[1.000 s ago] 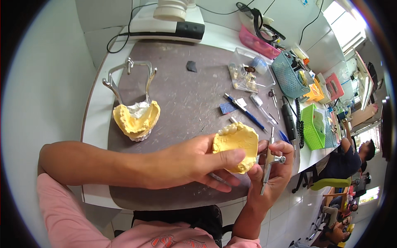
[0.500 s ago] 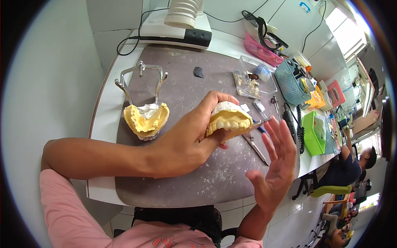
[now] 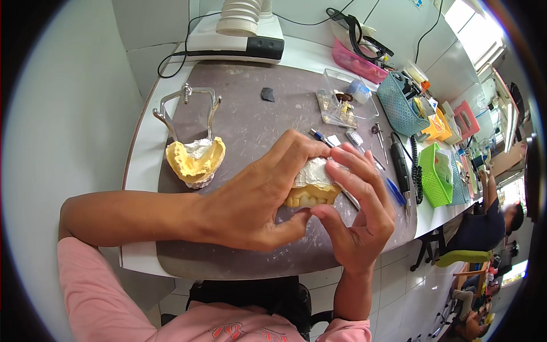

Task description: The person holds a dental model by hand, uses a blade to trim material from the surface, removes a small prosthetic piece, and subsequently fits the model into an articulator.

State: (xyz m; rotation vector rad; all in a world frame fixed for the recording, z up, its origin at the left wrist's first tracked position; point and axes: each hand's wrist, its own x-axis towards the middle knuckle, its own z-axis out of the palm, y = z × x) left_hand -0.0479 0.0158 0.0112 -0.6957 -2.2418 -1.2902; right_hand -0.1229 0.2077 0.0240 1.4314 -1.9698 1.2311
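A dental plaster model (image 3: 314, 178), white on top with a yellow gum part and a row of teeth below, is held between both hands above the bench mat. My left hand (image 3: 253, 191) wraps round its left side, thumb under the teeth. From the right, my right hand (image 3: 364, 219) grips it, fingertips on the white plaster and thumb by the front teeth. Part of the model is hidden by the fingers. To the left, a second yellow model (image 3: 178, 161) lies on the mat, joined to a metal articulator frame (image 3: 163, 118).
A clear plastic box (image 3: 327, 113) of small parts stands beyond my hands. Rightward lie a brush (image 3: 354, 137), a blue-handled tool (image 3: 395, 191) and a black handpiece (image 3: 400, 163). Baskets (image 3: 436, 185) line the right edge. A white machine (image 3: 199, 43) stands behind. A person sits farther right.
My right hand has moved left and closed on the model. The model has tilted, so its white plaster faces up more. The tool near my right fingers is no longer seen there.
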